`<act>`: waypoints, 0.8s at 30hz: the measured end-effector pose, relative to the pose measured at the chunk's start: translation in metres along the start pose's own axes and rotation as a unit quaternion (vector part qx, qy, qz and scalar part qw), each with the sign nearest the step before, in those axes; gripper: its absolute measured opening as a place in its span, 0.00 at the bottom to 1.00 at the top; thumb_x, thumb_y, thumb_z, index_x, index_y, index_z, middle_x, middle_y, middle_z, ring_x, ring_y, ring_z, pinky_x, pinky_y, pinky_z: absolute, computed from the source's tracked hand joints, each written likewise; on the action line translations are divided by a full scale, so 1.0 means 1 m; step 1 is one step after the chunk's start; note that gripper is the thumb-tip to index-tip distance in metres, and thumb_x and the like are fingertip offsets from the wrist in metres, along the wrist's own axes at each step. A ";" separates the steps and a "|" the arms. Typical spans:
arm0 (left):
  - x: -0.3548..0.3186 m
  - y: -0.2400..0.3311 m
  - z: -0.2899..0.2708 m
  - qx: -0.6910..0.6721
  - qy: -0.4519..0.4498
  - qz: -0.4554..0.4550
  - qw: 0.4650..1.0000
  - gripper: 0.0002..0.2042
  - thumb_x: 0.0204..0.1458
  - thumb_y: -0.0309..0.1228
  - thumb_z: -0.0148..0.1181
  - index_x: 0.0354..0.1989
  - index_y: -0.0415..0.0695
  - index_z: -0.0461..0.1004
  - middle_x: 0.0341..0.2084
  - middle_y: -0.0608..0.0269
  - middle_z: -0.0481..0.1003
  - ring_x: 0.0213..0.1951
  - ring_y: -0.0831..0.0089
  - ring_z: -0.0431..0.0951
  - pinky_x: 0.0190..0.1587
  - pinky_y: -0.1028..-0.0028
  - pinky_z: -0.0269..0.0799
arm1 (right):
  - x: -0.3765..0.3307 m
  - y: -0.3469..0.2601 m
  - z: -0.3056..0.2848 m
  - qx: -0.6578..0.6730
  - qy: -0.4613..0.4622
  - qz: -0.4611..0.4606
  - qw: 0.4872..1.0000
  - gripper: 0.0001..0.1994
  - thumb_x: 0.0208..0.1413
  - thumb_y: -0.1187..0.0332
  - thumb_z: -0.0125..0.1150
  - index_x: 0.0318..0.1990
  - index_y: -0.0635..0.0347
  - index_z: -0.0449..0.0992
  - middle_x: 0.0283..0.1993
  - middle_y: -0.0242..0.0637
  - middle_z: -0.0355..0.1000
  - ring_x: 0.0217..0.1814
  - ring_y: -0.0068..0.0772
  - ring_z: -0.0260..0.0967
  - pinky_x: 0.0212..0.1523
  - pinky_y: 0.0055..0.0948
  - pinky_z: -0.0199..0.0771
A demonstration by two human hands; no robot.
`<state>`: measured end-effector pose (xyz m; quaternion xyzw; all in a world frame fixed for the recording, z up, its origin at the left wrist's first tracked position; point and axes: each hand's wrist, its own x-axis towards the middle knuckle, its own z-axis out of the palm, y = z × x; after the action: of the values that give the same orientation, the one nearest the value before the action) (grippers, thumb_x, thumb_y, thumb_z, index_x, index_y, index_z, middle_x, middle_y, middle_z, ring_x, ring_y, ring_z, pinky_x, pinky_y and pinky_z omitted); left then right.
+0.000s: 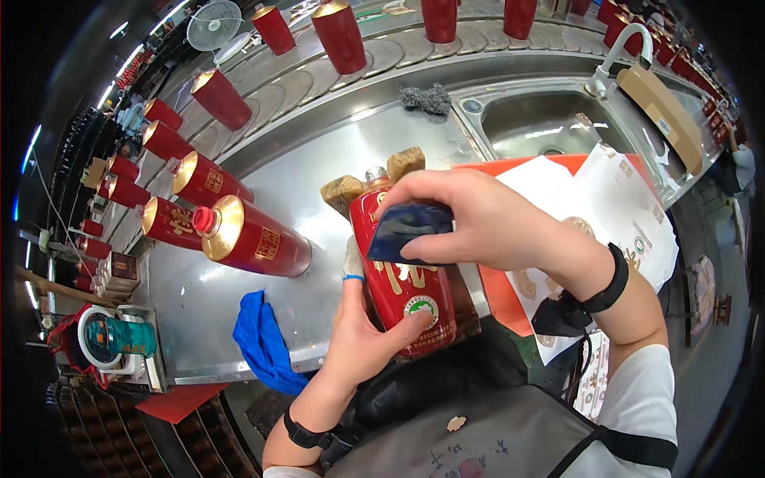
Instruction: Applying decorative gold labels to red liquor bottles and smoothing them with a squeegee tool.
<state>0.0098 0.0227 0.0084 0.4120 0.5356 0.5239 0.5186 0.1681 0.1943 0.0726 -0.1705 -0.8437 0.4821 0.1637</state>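
Observation:
A red ceramic bottle (402, 299) with gold lettering and a round green sticker rests on two tan wooden blocks (344, 193) at the near edge of a steel worktable (319, 159). My left hand (366, 334) grips the bottle's lower body from the left; its index finger wears a white fingertip cover. My right hand (478, 219) presses a dark blue pad (408, 231) flat against the bottle's upper body. Both wrists carry black bands.
Several red bottles with gold shoulders (247, 239) lie on the table at left, more stand on the curved conveyor (335, 32) behind. A blue cloth (263, 338) hangs off the front edge. Right: sink (550, 123), tap, steel scourer (425, 99), white printed sheets (613, 207) on an orange surface.

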 end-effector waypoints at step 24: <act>-0.001 -0.001 -0.001 0.010 0.003 0.000 1.000 0.45 0.50 0.28 0.74 0.72 0.38 0.48 0.61 0.51 0.70 0.61 0.66 0.74 0.63 0.64 0.71 | 0.006 0.013 -0.013 -0.007 0.271 0.122 0.955 0.14 0.54 0.67 0.72 0.46 0.64 0.82 0.35 0.32 0.80 0.38 0.20 0.76 0.42 0.23 0.76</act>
<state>0.0093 0.0211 0.0072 0.4156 0.5422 0.5202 0.5125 0.1703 0.2130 0.0678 -0.3979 -0.7436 0.4279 0.3251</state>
